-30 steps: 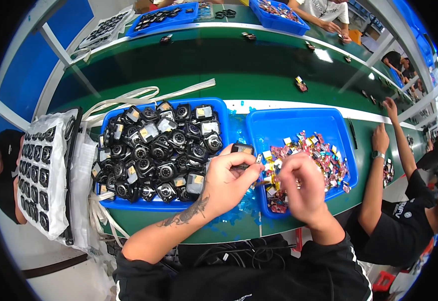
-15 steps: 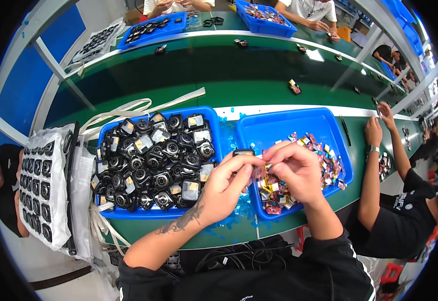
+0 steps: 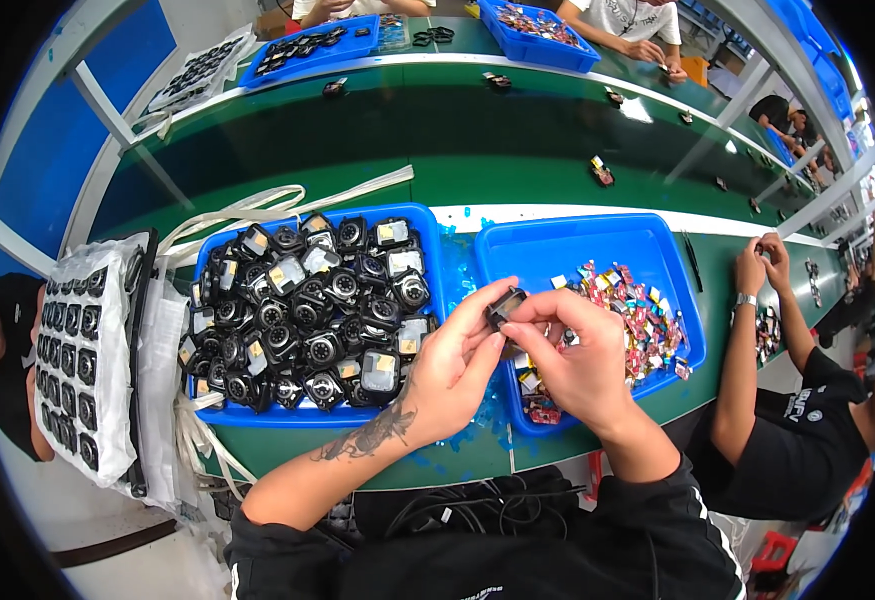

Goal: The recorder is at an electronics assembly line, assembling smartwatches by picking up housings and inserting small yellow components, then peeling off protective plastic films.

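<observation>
Fingers [image 3: 477, 312] pinched around black part [image 3: 505, 305]

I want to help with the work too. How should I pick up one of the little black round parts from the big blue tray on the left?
Probably by its outer edges, coming straight down from above. The black parts lie heaped and mostly face up in the left blue tray, so only their tops and rims are free. The left hand and right hand pinch the small black part the same way, by its sides.
</observation>
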Action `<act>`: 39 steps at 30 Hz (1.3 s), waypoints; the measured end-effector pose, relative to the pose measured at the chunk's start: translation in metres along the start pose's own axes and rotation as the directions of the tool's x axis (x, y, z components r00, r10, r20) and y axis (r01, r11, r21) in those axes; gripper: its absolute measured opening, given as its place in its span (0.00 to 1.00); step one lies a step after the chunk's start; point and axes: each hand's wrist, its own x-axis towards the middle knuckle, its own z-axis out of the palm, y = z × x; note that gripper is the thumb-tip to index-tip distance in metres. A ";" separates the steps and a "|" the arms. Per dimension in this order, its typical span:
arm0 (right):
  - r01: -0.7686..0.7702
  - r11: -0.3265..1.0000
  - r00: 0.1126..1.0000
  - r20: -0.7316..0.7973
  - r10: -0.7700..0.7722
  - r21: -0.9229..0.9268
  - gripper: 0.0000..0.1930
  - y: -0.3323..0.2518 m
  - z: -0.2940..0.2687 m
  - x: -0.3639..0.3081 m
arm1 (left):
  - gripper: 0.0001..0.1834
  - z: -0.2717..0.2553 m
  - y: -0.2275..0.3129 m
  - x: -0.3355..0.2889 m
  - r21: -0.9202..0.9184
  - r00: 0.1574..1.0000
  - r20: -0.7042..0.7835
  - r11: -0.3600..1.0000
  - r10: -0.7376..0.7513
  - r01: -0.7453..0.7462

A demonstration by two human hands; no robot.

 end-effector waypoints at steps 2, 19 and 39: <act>0.040 0.999 0.999 -0.012 -0.040 -0.016 0.06 0.000 0.000 0.001 | 0.28 0.002 -0.002 0.001 -0.048 0.999 -0.020 0.998 0.040 -0.041; 0.255 0.944 0.965 -0.011 -0.262 -0.208 0.08 -0.003 -0.005 0.005 | 0.26 0.004 -0.005 -0.005 0.018 0.990 0.036 0.991 0.135 -0.135; -0.339 0.604 0.941 0.268 0.208 0.721 0.06 0.011 -0.021 -0.013 | 0.19 -0.011 0.015 0.006 0.691 0.829 0.171 0.535 0.533 -0.487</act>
